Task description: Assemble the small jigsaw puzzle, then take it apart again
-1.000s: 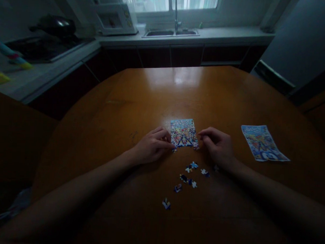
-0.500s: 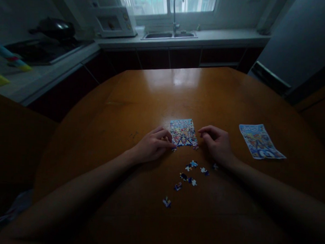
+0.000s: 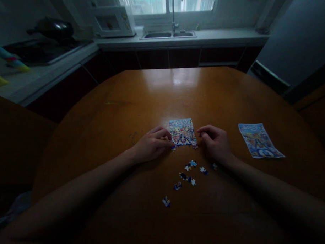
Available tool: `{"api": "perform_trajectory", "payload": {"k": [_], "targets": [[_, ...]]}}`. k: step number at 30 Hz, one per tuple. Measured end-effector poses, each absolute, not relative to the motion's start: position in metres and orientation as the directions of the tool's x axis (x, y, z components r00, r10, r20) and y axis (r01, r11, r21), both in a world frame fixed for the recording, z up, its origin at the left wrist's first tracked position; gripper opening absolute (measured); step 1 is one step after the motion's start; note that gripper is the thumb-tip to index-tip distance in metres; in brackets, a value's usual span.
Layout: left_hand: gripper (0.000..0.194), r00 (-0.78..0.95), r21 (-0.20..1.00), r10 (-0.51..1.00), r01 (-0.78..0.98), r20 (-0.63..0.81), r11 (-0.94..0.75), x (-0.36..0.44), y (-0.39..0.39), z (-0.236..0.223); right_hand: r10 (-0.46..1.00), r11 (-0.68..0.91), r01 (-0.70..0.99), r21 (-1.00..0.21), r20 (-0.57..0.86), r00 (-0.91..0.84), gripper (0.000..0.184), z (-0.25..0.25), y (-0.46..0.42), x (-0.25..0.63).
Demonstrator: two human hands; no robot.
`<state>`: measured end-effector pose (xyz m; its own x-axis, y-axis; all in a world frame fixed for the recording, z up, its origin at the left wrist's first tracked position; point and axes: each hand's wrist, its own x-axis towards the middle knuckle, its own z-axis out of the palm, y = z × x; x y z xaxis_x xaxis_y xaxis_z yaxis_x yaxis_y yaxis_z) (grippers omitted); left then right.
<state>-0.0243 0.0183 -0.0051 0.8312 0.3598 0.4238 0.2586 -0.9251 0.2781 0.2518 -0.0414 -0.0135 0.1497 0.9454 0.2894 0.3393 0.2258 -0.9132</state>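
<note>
A partly assembled jigsaw puzzle (image 3: pixel 182 130) lies flat on the brown table, its picture crowded with small colourful figures and its near edge uneven. My left hand (image 3: pixel 155 143) is closed at the puzzle's left side, thumb and fingertips against the lower left corner. Just off the right edge, my right hand (image 3: pixel 215 141) rests with bent fingers closed toward the thumb; whatever they hold, if anything, is hidden. Several loose jigsaw pieces (image 3: pixel 183 176) are scattered nearer to me, some white, some dark blue. One jigsaw piece (image 3: pixel 166 202) sits apart, closest to me.
A creased picture sheet (image 3: pixel 260 140) with a similar design lies to the right on the table (image 3: pixel 142 100). Beyond the table are a sink (image 3: pixel 157 35), a white microwave (image 3: pixel 112 22) and a dark pan (image 3: pixel 53 28) on the stove. A grey appliance stands at right.
The camera view has shifted slightly. Both hands keep nearly the same pose beside the puzzle, and the loose pieces stay where they were.
</note>
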Motion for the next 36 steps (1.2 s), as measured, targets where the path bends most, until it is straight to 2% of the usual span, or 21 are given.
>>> {"api": "perform_trajectory", "payload": {"k": [18, 36], "targets": [[0.042, 0.842, 0.336, 0.345, 0.211, 0.414, -0.918, -0.0238, 0.0148, -0.0038, 0.95, 0.213, 0.334, -0.918, 0.274, 0.148, 0.017, -0.0127, -0.0407, 0.2514], [0.041, 0.81, 0.343, 0.36, 0.211, 0.462, -0.915, -0.0235, 0.0144, -0.0031, 0.95, 0.216, 0.339, -0.916, 0.277, 0.144, 0.017, -0.013, -0.041, 0.2515]]}}
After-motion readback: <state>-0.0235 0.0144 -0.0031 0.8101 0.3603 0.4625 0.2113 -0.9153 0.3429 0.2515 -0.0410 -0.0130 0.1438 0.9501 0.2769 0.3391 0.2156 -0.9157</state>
